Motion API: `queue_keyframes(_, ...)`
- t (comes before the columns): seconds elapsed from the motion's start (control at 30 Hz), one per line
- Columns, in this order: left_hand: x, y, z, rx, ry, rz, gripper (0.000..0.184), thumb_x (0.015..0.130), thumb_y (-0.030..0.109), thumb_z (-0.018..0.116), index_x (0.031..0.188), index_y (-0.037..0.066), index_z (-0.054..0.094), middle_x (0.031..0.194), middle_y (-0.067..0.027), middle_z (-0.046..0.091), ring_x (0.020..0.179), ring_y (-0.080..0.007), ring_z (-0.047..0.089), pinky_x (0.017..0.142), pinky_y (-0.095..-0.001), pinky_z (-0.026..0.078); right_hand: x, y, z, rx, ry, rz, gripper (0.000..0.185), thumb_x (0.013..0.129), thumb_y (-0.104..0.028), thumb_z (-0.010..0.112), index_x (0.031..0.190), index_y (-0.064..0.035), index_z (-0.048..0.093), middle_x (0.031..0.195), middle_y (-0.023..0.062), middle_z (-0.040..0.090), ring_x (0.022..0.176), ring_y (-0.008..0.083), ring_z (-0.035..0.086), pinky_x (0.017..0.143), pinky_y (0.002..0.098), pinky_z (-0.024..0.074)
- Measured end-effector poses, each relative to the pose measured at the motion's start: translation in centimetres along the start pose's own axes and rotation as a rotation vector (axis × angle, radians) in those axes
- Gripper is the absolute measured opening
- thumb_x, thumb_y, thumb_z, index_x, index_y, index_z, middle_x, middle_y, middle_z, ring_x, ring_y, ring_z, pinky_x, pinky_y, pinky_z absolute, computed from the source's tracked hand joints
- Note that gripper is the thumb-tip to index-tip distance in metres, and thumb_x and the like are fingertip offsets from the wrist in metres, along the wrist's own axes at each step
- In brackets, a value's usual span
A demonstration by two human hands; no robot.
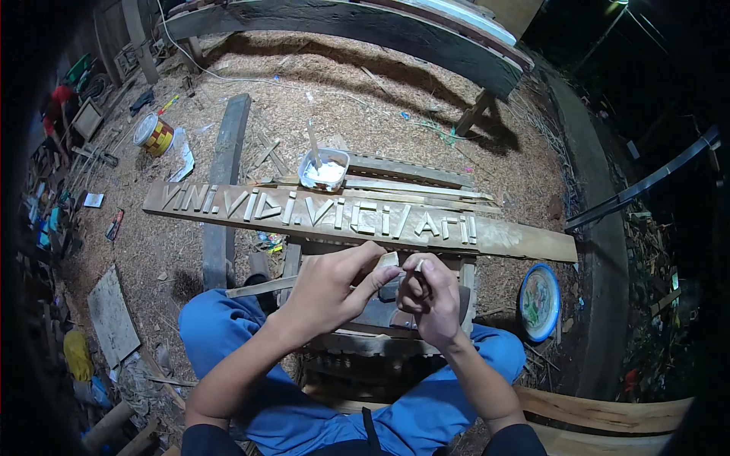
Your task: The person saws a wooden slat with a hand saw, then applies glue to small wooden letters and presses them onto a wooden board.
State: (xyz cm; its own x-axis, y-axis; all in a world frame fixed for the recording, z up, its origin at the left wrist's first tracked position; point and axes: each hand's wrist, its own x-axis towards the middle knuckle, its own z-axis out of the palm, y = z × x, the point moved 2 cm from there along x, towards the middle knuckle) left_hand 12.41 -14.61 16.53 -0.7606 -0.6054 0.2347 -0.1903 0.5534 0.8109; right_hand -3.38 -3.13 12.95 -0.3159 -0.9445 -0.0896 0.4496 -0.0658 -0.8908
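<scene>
My left hand (331, 289) is closed, pinching a small pale wooden piece (388, 260) between thumb and fingers. Close by on the right, my right hand (432, 296) is closed around a tiny pale piece (419, 265) at its fingertips. Both hands are raised over my lap, just in front of a long wooden board (525, 240) with raised wooden letters (323, 212). Behind the board stands a clear plastic tub (325, 178) of white paste, a stick (312, 141) leaning in it.
A wooden bench (342, 24) crosses the back. At left are a yellow and red bucket (154, 135), a dark beam (228, 144) and a flat panel (112, 315). A blue-rimmed basin (540, 302) lies at right. A person in red (59, 110) is at far left.
</scene>
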Motion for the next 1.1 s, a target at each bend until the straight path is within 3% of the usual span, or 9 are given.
queue_keyframes(0.13,0.0,0.2,0.5,0.082,-0.018,0.092,0.024,0.099,0.026,0.072,0.109,0.003,0.07,0.083,-0.0154,0.071,0.072,-0.0314,0.071,0.061,-0.0389,0.051,0.4,0.6,-0.1,-0.041,0.016,-0.048,0.032,0.113,-0.029,0.053,0.118,-0.0003,0.067,0.07,-0.0048,0.048,0.06,0.0035,0.039,0.055,0.0219,0.0334)
queue_keyframes(0.23,0.0,-0.1,0.8,0.121,0.016,0.187,0.023,0.097,0.024,0.074,0.108,0.004,0.07,0.084,-0.0137,0.071,0.071,-0.0313,0.071,0.061,-0.0395,0.052,0.6,0.8,-0.4,-0.151,-0.031,-0.059,0.026,0.108,-0.024,0.065,0.121,-0.0027,0.072,0.087,-0.0004,0.069,0.068,0.0027,0.053,0.059,0.0206,0.0416)
queue_keyframes(0.43,0.1,-0.9,0.9,0.214,0.013,0.189,0.021,0.095,0.022,0.076,0.106,0.005,0.071,0.087,-0.0125,0.071,0.071,-0.0311,0.071,0.061,-0.0398,0.053,1.1,0.9,-0.7,-0.181,-0.031,-0.105,0.026,0.104,-0.019,0.071,0.123,-0.0018,0.072,0.091,-0.0011,0.07,0.072,0.0038,0.057,0.063,0.0199,0.0448)
queue_keyframes(0.73,0.0,-0.9,0.8,0.19,0.008,0.174,0.023,0.096,0.024,0.077,0.106,0.005,0.071,0.087,-0.012,0.071,0.069,-0.0286,0.071,0.059,-0.0386,0.053,1.3,1.4,-0.5,-0.109,-0.022,-0.144,0.03,0.105,-0.015,0.068,0.131,-0.0019,0.069,0.104,0.0011,0.071,0.075,0.0045,0.058,0.062,0.0214,0.0458)
queue_keyframes(1.1,-0.2,-1.3,0.4,0.171,0.034,0.139,0.024,0.096,0.022,0.076,0.11,0.003,0.071,0.094,-0.0156,0.074,0.072,-0.0338,0.071,0.062,-0.04,0.054,1.3,1.1,-0.6,-0.175,0.042,-0.178,0.028,0.101,-0.009,0.073,0.127,-0.0021,0.069,0.105,0.0043,0.076,0.082,0.0061,0.065,0.062,0.0217,0.0508)
